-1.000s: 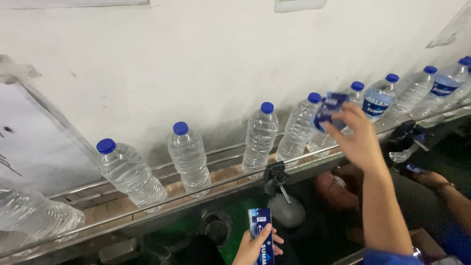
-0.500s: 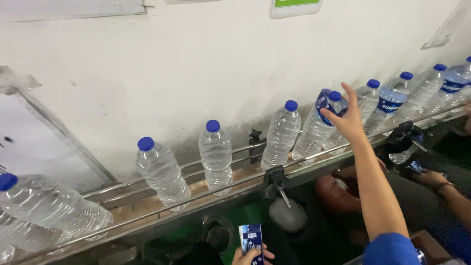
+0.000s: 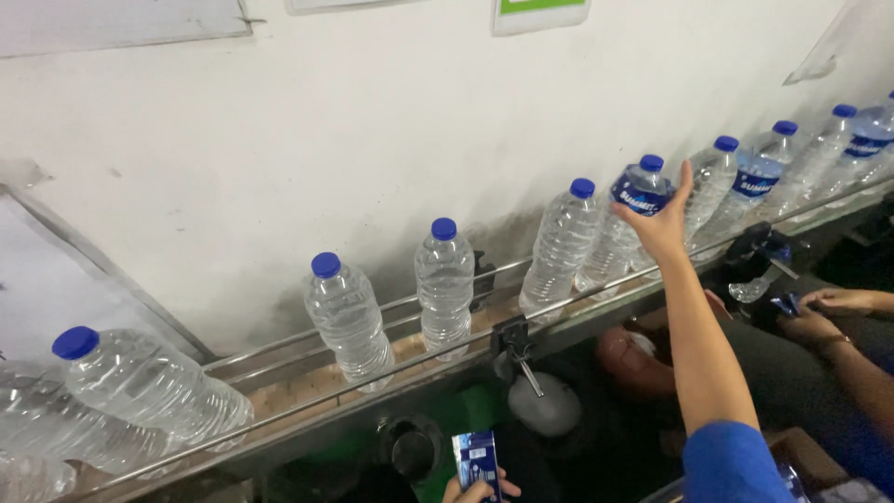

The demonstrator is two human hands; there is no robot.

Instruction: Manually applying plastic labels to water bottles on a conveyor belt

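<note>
My right hand [image 3: 663, 226] reaches out to the conveyor and closes around a clear water bottle [image 3: 615, 247] with a blue cap. Its fingers press a blue label sleeve [image 3: 641, 197] onto that bottle's shoulder. Low at the frame's bottom edge, my left hand [image 3: 480, 490] holds a flat stack of blue labels [image 3: 476, 456] upright. Bare bottles stand to the left on the belt: one [image 3: 559, 247] next to the sleeved bottle, then another [image 3: 444, 284] and a third [image 3: 349, 319].
The conveyor [image 3: 307, 382] with steel guide rails runs along a white wall, rising to the right. Labelled bottles [image 3: 759, 177] continue at the far right. A black rail clamp [image 3: 510, 337] sits mid-belt. Another person's hands [image 3: 833, 303] work at the right edge.
My right hand brought the blue sleeve over the bottle's cap and slid it down to the shoulder. The bottles have travelled to the right. My left hand has sunk lower in view.
</note>
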